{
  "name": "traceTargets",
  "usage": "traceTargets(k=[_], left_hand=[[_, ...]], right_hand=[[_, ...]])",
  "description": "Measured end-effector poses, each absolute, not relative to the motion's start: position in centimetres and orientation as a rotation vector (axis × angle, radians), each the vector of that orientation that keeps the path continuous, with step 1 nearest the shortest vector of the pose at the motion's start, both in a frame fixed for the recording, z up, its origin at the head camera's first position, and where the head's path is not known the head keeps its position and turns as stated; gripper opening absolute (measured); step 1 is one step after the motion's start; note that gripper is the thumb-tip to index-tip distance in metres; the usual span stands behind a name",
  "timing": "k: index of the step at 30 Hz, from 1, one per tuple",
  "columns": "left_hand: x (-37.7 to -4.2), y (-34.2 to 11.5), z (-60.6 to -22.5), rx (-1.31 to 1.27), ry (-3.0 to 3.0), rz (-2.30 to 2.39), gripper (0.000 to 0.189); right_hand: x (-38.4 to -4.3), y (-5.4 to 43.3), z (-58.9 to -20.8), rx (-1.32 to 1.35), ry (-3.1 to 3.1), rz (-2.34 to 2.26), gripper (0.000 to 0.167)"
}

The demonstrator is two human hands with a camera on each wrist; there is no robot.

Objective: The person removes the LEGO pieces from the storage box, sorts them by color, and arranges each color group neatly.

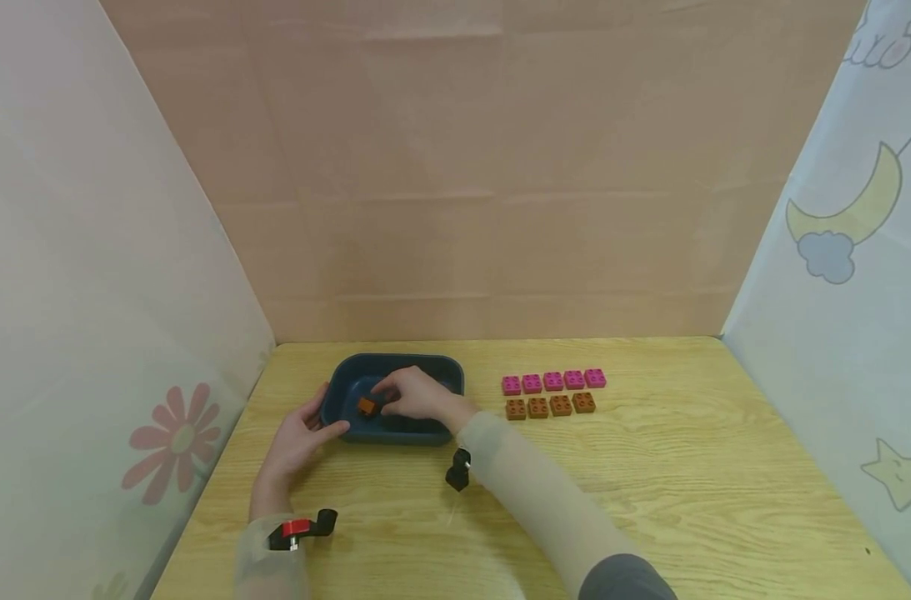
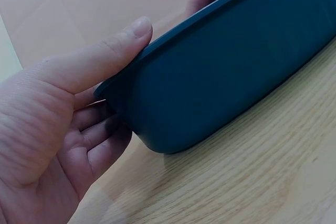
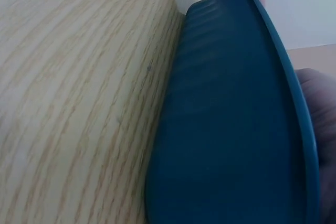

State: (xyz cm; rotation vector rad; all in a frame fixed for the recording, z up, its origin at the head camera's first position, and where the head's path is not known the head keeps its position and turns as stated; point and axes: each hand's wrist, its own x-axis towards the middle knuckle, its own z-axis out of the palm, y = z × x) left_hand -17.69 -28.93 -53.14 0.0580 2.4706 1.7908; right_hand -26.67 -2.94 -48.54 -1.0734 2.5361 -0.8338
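A dark blue plastic bin (image 1: 395, 438) stands on the table at the left. My left hand (image 1: 296, 442) grips its left end, thumb over the rim and fingers round the outer wall, as the left wrist view shows. Inside the bin lies one orange-brown toy brick (image 1: 367, 407). My right hand (image 1: 419, 395) reaches over the right side into the bin, its fingertips just to the right of that brick, thumb and fingers spread apart. The near wall of the bin (image 3: 226, 108) hides most of this hand in the right wrist view.
Right of the bin, several pink bricks (image 1: 553, 381) form a row, with a row of several orange-brown bricks (image 1: 549, 407) in front of it. A brown paper backdrop (image 1: 500, 183) rises behind the wooden table (image 1: 695, 467); patterned sheets flank both sides.
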Motion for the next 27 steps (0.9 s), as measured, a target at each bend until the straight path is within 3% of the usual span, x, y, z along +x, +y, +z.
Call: traceTargets(k=[10, 27], left_hand=[[-17.6, -29.0, -53.1, 0.040, 2.466, 1.787, 0.091], [-17.5, -28.8, -52.8, 0.060, 2.451, 1.807, 0.089]], right_hand=[[-26.9, -3.8, -49.5, -0.835, 2.430, -1.096, 0.044], [-25.9, -5.4, -50.2, -0.793, 2.519, -0.981, 0.045]])
